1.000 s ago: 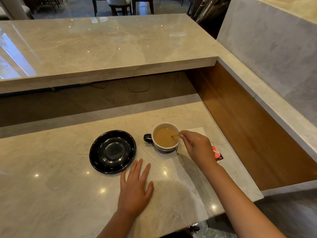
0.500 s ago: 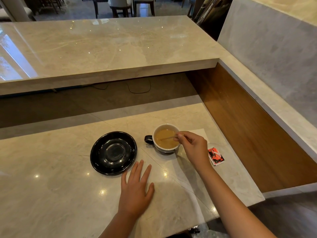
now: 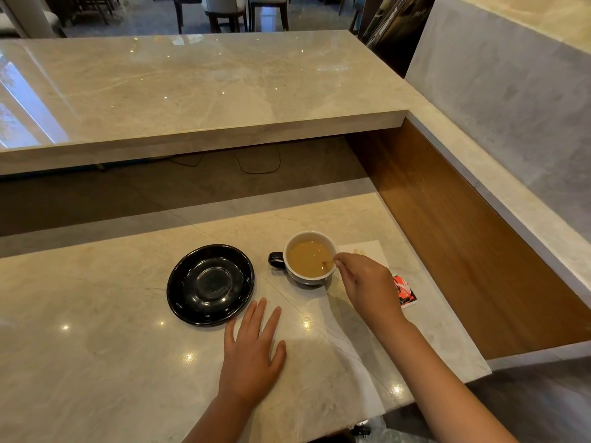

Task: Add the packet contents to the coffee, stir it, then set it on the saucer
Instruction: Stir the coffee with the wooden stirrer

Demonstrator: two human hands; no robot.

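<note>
A cup (image 3: 295, 274) with a white inside and a dark handle holds light brown coffee and stands on the marble counter. My right hand (image 3: 367, 284) pinches a thin stirrer (image 3: 327, 263) whose tip dips into the coffee at the cup's right side. To the cup's left lies a black saucer (image 3: 210, 284), with nothing on it. Flat on the counter, my left hand (image 3: 252, 356) rests with fingers spread, just in front of the saucer. A red packet (image 3: 405, 292) lies to the right, partly hidden behind my right hand.
A white napkin (image 3: 367, 251) lies under and behind the cup. The counter (image 3: 96, 362) ends at a wooden side panel (image 3: 463, 235) on the right. A higher marble bar top (image 3: 192, 84) runs across the back, with chairs beyond it.
The stirrer tip has swept around in the coffee, from the cup's right toward the middle and back to the right rim. My left hand has stayed flat.
</note>
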